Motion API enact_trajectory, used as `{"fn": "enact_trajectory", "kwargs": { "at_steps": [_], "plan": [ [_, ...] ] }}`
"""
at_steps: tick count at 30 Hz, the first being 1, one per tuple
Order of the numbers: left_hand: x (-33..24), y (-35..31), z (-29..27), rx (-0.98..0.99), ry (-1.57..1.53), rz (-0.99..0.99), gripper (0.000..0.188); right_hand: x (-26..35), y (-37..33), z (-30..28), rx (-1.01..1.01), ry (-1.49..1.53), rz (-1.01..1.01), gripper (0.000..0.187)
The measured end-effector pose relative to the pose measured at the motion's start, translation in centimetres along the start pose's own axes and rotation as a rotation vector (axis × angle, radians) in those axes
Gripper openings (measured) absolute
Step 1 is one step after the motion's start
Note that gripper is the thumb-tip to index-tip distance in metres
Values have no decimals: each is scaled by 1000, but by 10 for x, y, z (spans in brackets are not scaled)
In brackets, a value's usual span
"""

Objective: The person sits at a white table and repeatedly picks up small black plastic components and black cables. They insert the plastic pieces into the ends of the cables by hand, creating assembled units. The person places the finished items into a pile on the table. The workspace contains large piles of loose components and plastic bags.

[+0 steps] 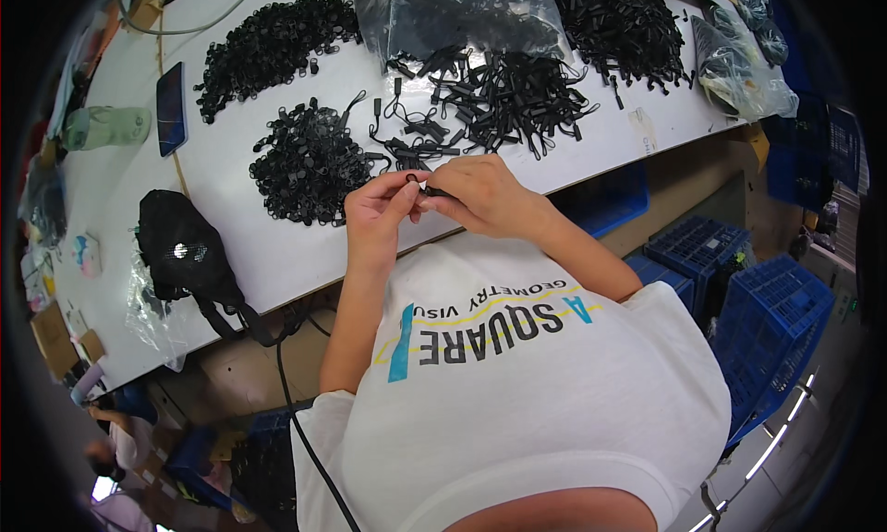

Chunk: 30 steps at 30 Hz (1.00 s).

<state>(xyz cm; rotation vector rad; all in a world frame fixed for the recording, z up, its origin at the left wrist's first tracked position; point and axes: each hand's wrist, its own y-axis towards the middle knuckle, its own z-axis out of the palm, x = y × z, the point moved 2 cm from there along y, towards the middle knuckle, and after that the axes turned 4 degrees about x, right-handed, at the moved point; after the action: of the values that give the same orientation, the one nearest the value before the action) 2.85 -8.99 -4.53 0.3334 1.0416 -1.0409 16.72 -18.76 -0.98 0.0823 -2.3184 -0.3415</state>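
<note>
White shirt fabric (517, 393) fills the near field, below the edge of the white table (277, 255). Just beyond that edge, both hands meet over the table. Left hand (379, 209) pinches a small black ring-shaped part (411, 177) between thumb and forefinger; right hand (485, 195) is closed around a short black pull piece (434, 192), its tip showing at the fingertips, touching or nearly touching the ring. The piece's long axis runs roughly left–right, along the table edge, its exposed end pointing toward the left hand; most of it is hidden by fingers.

Probable risks: the small parts may slip from so slight a pinch and fall past the table edge toward the blue crates (767, 329) below, or the two may mate skewed if the axis tilts.

Farther from the table edge lie a round heap of black parts (309, 163), a loose spread of black pulls (499, 98), and further heaps (273, 47) near clear bags (462, 15). Left of the heaps rest a phone (171, 107) and a black pouch (185, 246).
</note>
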Motion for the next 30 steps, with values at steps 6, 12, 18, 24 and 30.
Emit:
{"fn": "enact_trajectory", "kwargs": {
  "at_steps": [6, 12, 18, 24, 30],
  "plan": [
    [2, 2, 0, 21, -72, 78, 17, 4, 1, 2, 70, 28, 43, 19],
    [-3, 1, 2, -13, 64, 176, 10, 9, -3, 0, -5, 0, -6, 18],
    [-17, -3, 5, -35, 538, 364, 8, 13, -4, 4, -99, 89, -1, 17],
    [-29, -2, 5, 63, 977, 565, 13, 15, -6, 6, -134, 49, 48, 14],
    [-33, 4, 2, 221, 1182, 737, 18, 10, -9, 8, 16, -18, 155, 16]
  ]
}}
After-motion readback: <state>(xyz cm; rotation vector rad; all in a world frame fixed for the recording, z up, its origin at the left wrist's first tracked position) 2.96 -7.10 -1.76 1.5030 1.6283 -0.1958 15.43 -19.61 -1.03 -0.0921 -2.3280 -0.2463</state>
